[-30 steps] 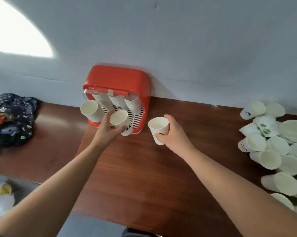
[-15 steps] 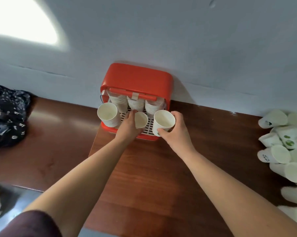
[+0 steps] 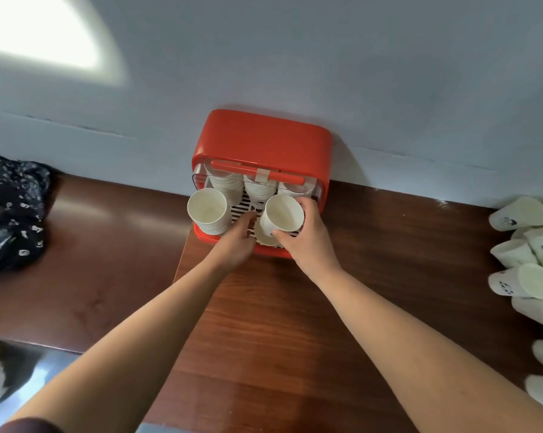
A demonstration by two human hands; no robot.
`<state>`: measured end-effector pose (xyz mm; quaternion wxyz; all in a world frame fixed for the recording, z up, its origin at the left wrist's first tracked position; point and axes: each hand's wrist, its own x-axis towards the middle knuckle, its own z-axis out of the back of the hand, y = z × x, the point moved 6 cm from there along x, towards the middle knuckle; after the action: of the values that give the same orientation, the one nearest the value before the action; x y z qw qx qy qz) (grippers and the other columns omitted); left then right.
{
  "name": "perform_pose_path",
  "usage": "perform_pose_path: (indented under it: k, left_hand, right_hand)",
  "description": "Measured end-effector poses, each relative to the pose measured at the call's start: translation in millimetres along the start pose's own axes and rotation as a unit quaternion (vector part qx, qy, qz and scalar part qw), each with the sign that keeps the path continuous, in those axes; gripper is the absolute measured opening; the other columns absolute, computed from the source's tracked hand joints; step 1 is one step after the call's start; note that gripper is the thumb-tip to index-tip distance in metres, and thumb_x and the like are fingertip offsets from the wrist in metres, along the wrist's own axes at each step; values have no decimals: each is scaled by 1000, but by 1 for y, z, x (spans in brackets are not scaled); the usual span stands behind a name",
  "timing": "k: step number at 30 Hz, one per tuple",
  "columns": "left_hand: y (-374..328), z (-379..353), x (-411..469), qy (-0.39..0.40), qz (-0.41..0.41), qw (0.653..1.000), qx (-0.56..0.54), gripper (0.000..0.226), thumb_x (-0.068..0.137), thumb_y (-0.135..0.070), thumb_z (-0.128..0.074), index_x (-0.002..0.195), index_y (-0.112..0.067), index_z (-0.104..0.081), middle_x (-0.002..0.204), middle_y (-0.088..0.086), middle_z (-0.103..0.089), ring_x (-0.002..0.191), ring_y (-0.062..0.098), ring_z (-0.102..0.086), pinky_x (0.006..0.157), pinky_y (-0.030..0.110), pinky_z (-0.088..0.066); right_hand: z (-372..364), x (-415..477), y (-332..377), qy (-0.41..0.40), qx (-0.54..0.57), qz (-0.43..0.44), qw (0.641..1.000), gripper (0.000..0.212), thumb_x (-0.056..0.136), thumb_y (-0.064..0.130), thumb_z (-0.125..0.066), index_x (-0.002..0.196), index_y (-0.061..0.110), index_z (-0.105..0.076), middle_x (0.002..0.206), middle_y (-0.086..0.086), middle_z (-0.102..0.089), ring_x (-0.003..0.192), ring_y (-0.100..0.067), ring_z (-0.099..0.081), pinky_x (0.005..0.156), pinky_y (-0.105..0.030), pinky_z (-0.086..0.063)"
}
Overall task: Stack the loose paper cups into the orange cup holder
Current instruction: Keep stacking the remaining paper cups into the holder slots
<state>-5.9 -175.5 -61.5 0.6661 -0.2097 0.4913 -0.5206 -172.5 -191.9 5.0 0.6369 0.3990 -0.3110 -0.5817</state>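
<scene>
1. Evidently gripping a paper cup [image 3: 282, 214] in the right hand [image 3: 307, 245]: fingers and thumb curled round its wall, mouth up, over the front right of the orange cup holder [image 3: 261, 145], just above the slatted floor.
2. Judged light, thin-walled and easily crushed. Best taken round the wall just under the rolled rim, with gentle pressure only.
3. Likely to nest freely if kept straight, and to jam if tilted.
4. Left hand [image 3: 236, 245] curled at the slats against a second cup [image 3: 264, 239]. Cannot tell whether holding or merely touching, with that cup mostly covered by the first.
5. Tall stack [image 3: 207, 210] at front left. More stacks behind under the bar, the rear right one nearly hidden.
6. Loose cups [image 3: 518, 212] lying on the desk [image 3: 264, 323], well apart to the right and cut off at the frame edge. Number impossible to tell.
</scene>
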Motion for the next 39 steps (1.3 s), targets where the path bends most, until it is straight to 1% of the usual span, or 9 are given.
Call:
perform_pose_path:
  k: [5,11,14,19,23,28,31,35,39]
  left_hand:
    - [-5,3,-7,-14,-14,993,-113,34,101,-34,-50,135,-32,-53,130,-16,-61,123,4,-54,101,27,-42]
    - [3,0,-6,39,-60,991,-116,56,93,-36,-65,144,-29,-45,135,-10,-61,123,8,-58,103,31,-47]
    - [3,2,-4,4,-68,996,-49,57,93,-28,-68,145,-26,-45,132,-11,-61,117,3,-60,100,25,-48]
    - [7,6,6,-43,-62,996,50,51,93,-17,-63,142,-26,-50,130,-5,-64,120,10,-60,103,37,-48]
    - [2,1,7,-65,-63,994,63,48,96,-21,-59,143,-21,-48,132,0,-62,120,16,-59,102,40,-48]
    - [-13,-3,-23,-147,-112,978,93,42,95,-19,-59,135,-13,-49,133,5,-49,121,23,-53,100,42,-48]
    - [-26,-8,-49,-179,-140,965,130,31,92,-16,-60,122,-12,-55,121,1,-51,110,20,-54,89,39,-51]
    - [-56,-40,-58,-103,-155,973,140,18,92,-16,-61,109,-12,-58,107,0,-58,93,15,-59,82,38,-51]
    - [-112,-106,-48,21,-166,972,164,25,95,-28,-63,115,-13,-59,105,1,-62,91,10,-57,86,23,-44]
  right_hand:
    - [-26,5,-17,67,-107,-11,992,76,79,21,-79,143,18,-36,140,-4,-49,125,-21,-50,95,-25,-41]
    - [-29,9,-28,103,-139,-15,985,71,83,23,-75,142,22,-35,139,-4,-51,124,-23,-52,95,-35,-50]
    - [-33,7,-27,131,-147,0,980,68,84,21,-75,142,19,-38,139,-4,-50,126,-21,-50,95,-30,-45]
    - [-34,6,-34,105,-144,-8,984,60,85,21,-75,138,18,-47,134,-2,-56,124,-19,-52,96,-25,-41]
    - [-37,4,-32,88,-124,-15,988,57,85,25,-75,136,19,-49,128,-1,-59,118,-17,-55,97,-32,-48]
    - [0,-17,-37,84,-138,-36,986,58,88,33,-70,139,17,-46,136,-1,-52,125,-15,-51,95,-19,-37]
    - [42,-42,-54,78,-180,-52,979,60,90,38,-66,142,18,-45,143,-1,-47,129,-15,-49,104,-28,-43]
    - [117,-67,-82,56,-232,-71,968,59,90,38,-66,141,15,-46,144,-3,-46,132,-18,-46,110,-35,-40]
    - [210,-84,-111,19,-286,-105,952,63,91,39,-65,143,13,-43,146,-7,-44,134,-22,-45,109,-35,-40]
